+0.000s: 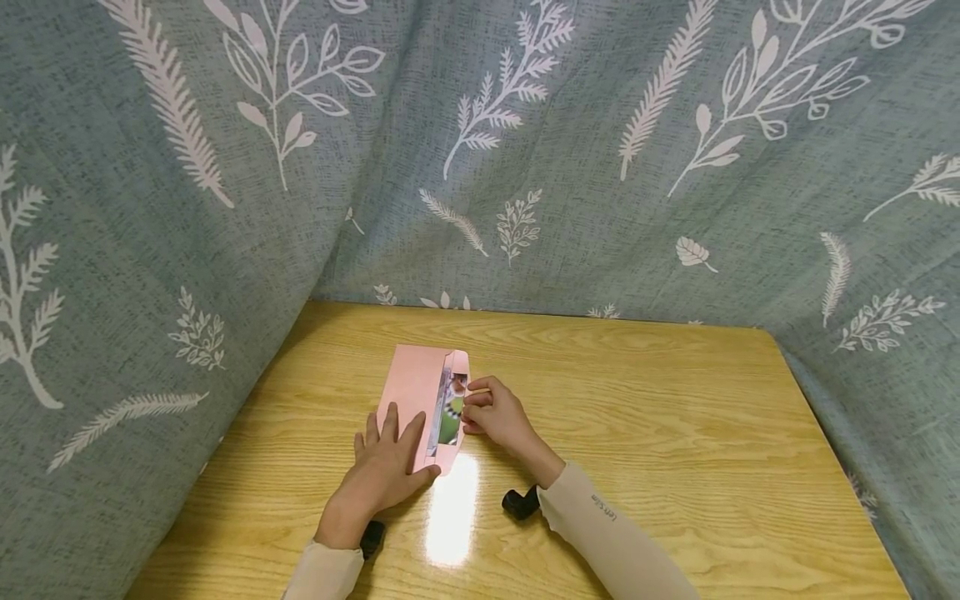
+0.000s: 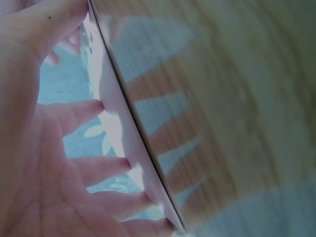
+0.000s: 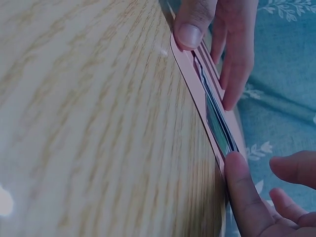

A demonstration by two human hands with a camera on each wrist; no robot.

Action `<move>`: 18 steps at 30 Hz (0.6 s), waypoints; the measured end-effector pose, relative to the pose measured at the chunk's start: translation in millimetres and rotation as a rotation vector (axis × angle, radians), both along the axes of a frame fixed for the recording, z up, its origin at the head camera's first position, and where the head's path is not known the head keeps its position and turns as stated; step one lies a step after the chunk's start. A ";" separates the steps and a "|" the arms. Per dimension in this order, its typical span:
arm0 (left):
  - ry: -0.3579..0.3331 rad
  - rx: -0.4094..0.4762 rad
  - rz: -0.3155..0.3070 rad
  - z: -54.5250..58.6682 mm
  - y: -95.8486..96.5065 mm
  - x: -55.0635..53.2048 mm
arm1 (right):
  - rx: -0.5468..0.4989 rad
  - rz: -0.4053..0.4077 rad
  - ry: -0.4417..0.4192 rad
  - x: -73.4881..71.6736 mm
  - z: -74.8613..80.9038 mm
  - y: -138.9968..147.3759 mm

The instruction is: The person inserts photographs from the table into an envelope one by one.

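A pink envelope [image 1: 411, 379] lies on the wooden table with its flap unfolded to the right. Glossy photos [image 1: 453, 412] stick out of its mouth over the flap, the top one showing green and white. My left hand [image 1: 384, 468] rests spread on the envelope's lower part, its thumb at the bottom corner by the flap. At the flap's right side is my right hand [image 1: 504, 418]. In the right wrist view one of its fingertips [image 3: 236, 160] touches the edge of the photos, while its other fingers stand apart from them.
Black wrist cameras [image 1: 521, 503] sit under both forearms. Patterned blue-grey cloth [image 1: 525, 208] hangs behind the wooden table [image 1: 660, 433] and at its sides. Light glares off the tabletop just below the envelope.
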State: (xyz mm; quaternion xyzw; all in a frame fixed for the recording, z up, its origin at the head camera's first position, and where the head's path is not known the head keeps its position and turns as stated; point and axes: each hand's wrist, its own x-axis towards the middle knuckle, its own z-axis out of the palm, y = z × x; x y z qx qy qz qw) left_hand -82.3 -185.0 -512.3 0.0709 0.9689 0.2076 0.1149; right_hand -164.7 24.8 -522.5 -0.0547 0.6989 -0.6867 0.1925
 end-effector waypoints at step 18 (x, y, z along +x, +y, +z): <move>0.007 -0.001 0.002 0.9 0.1 0.1 | -0.035 0.014 -0.001 -1.5 0.0 -6.3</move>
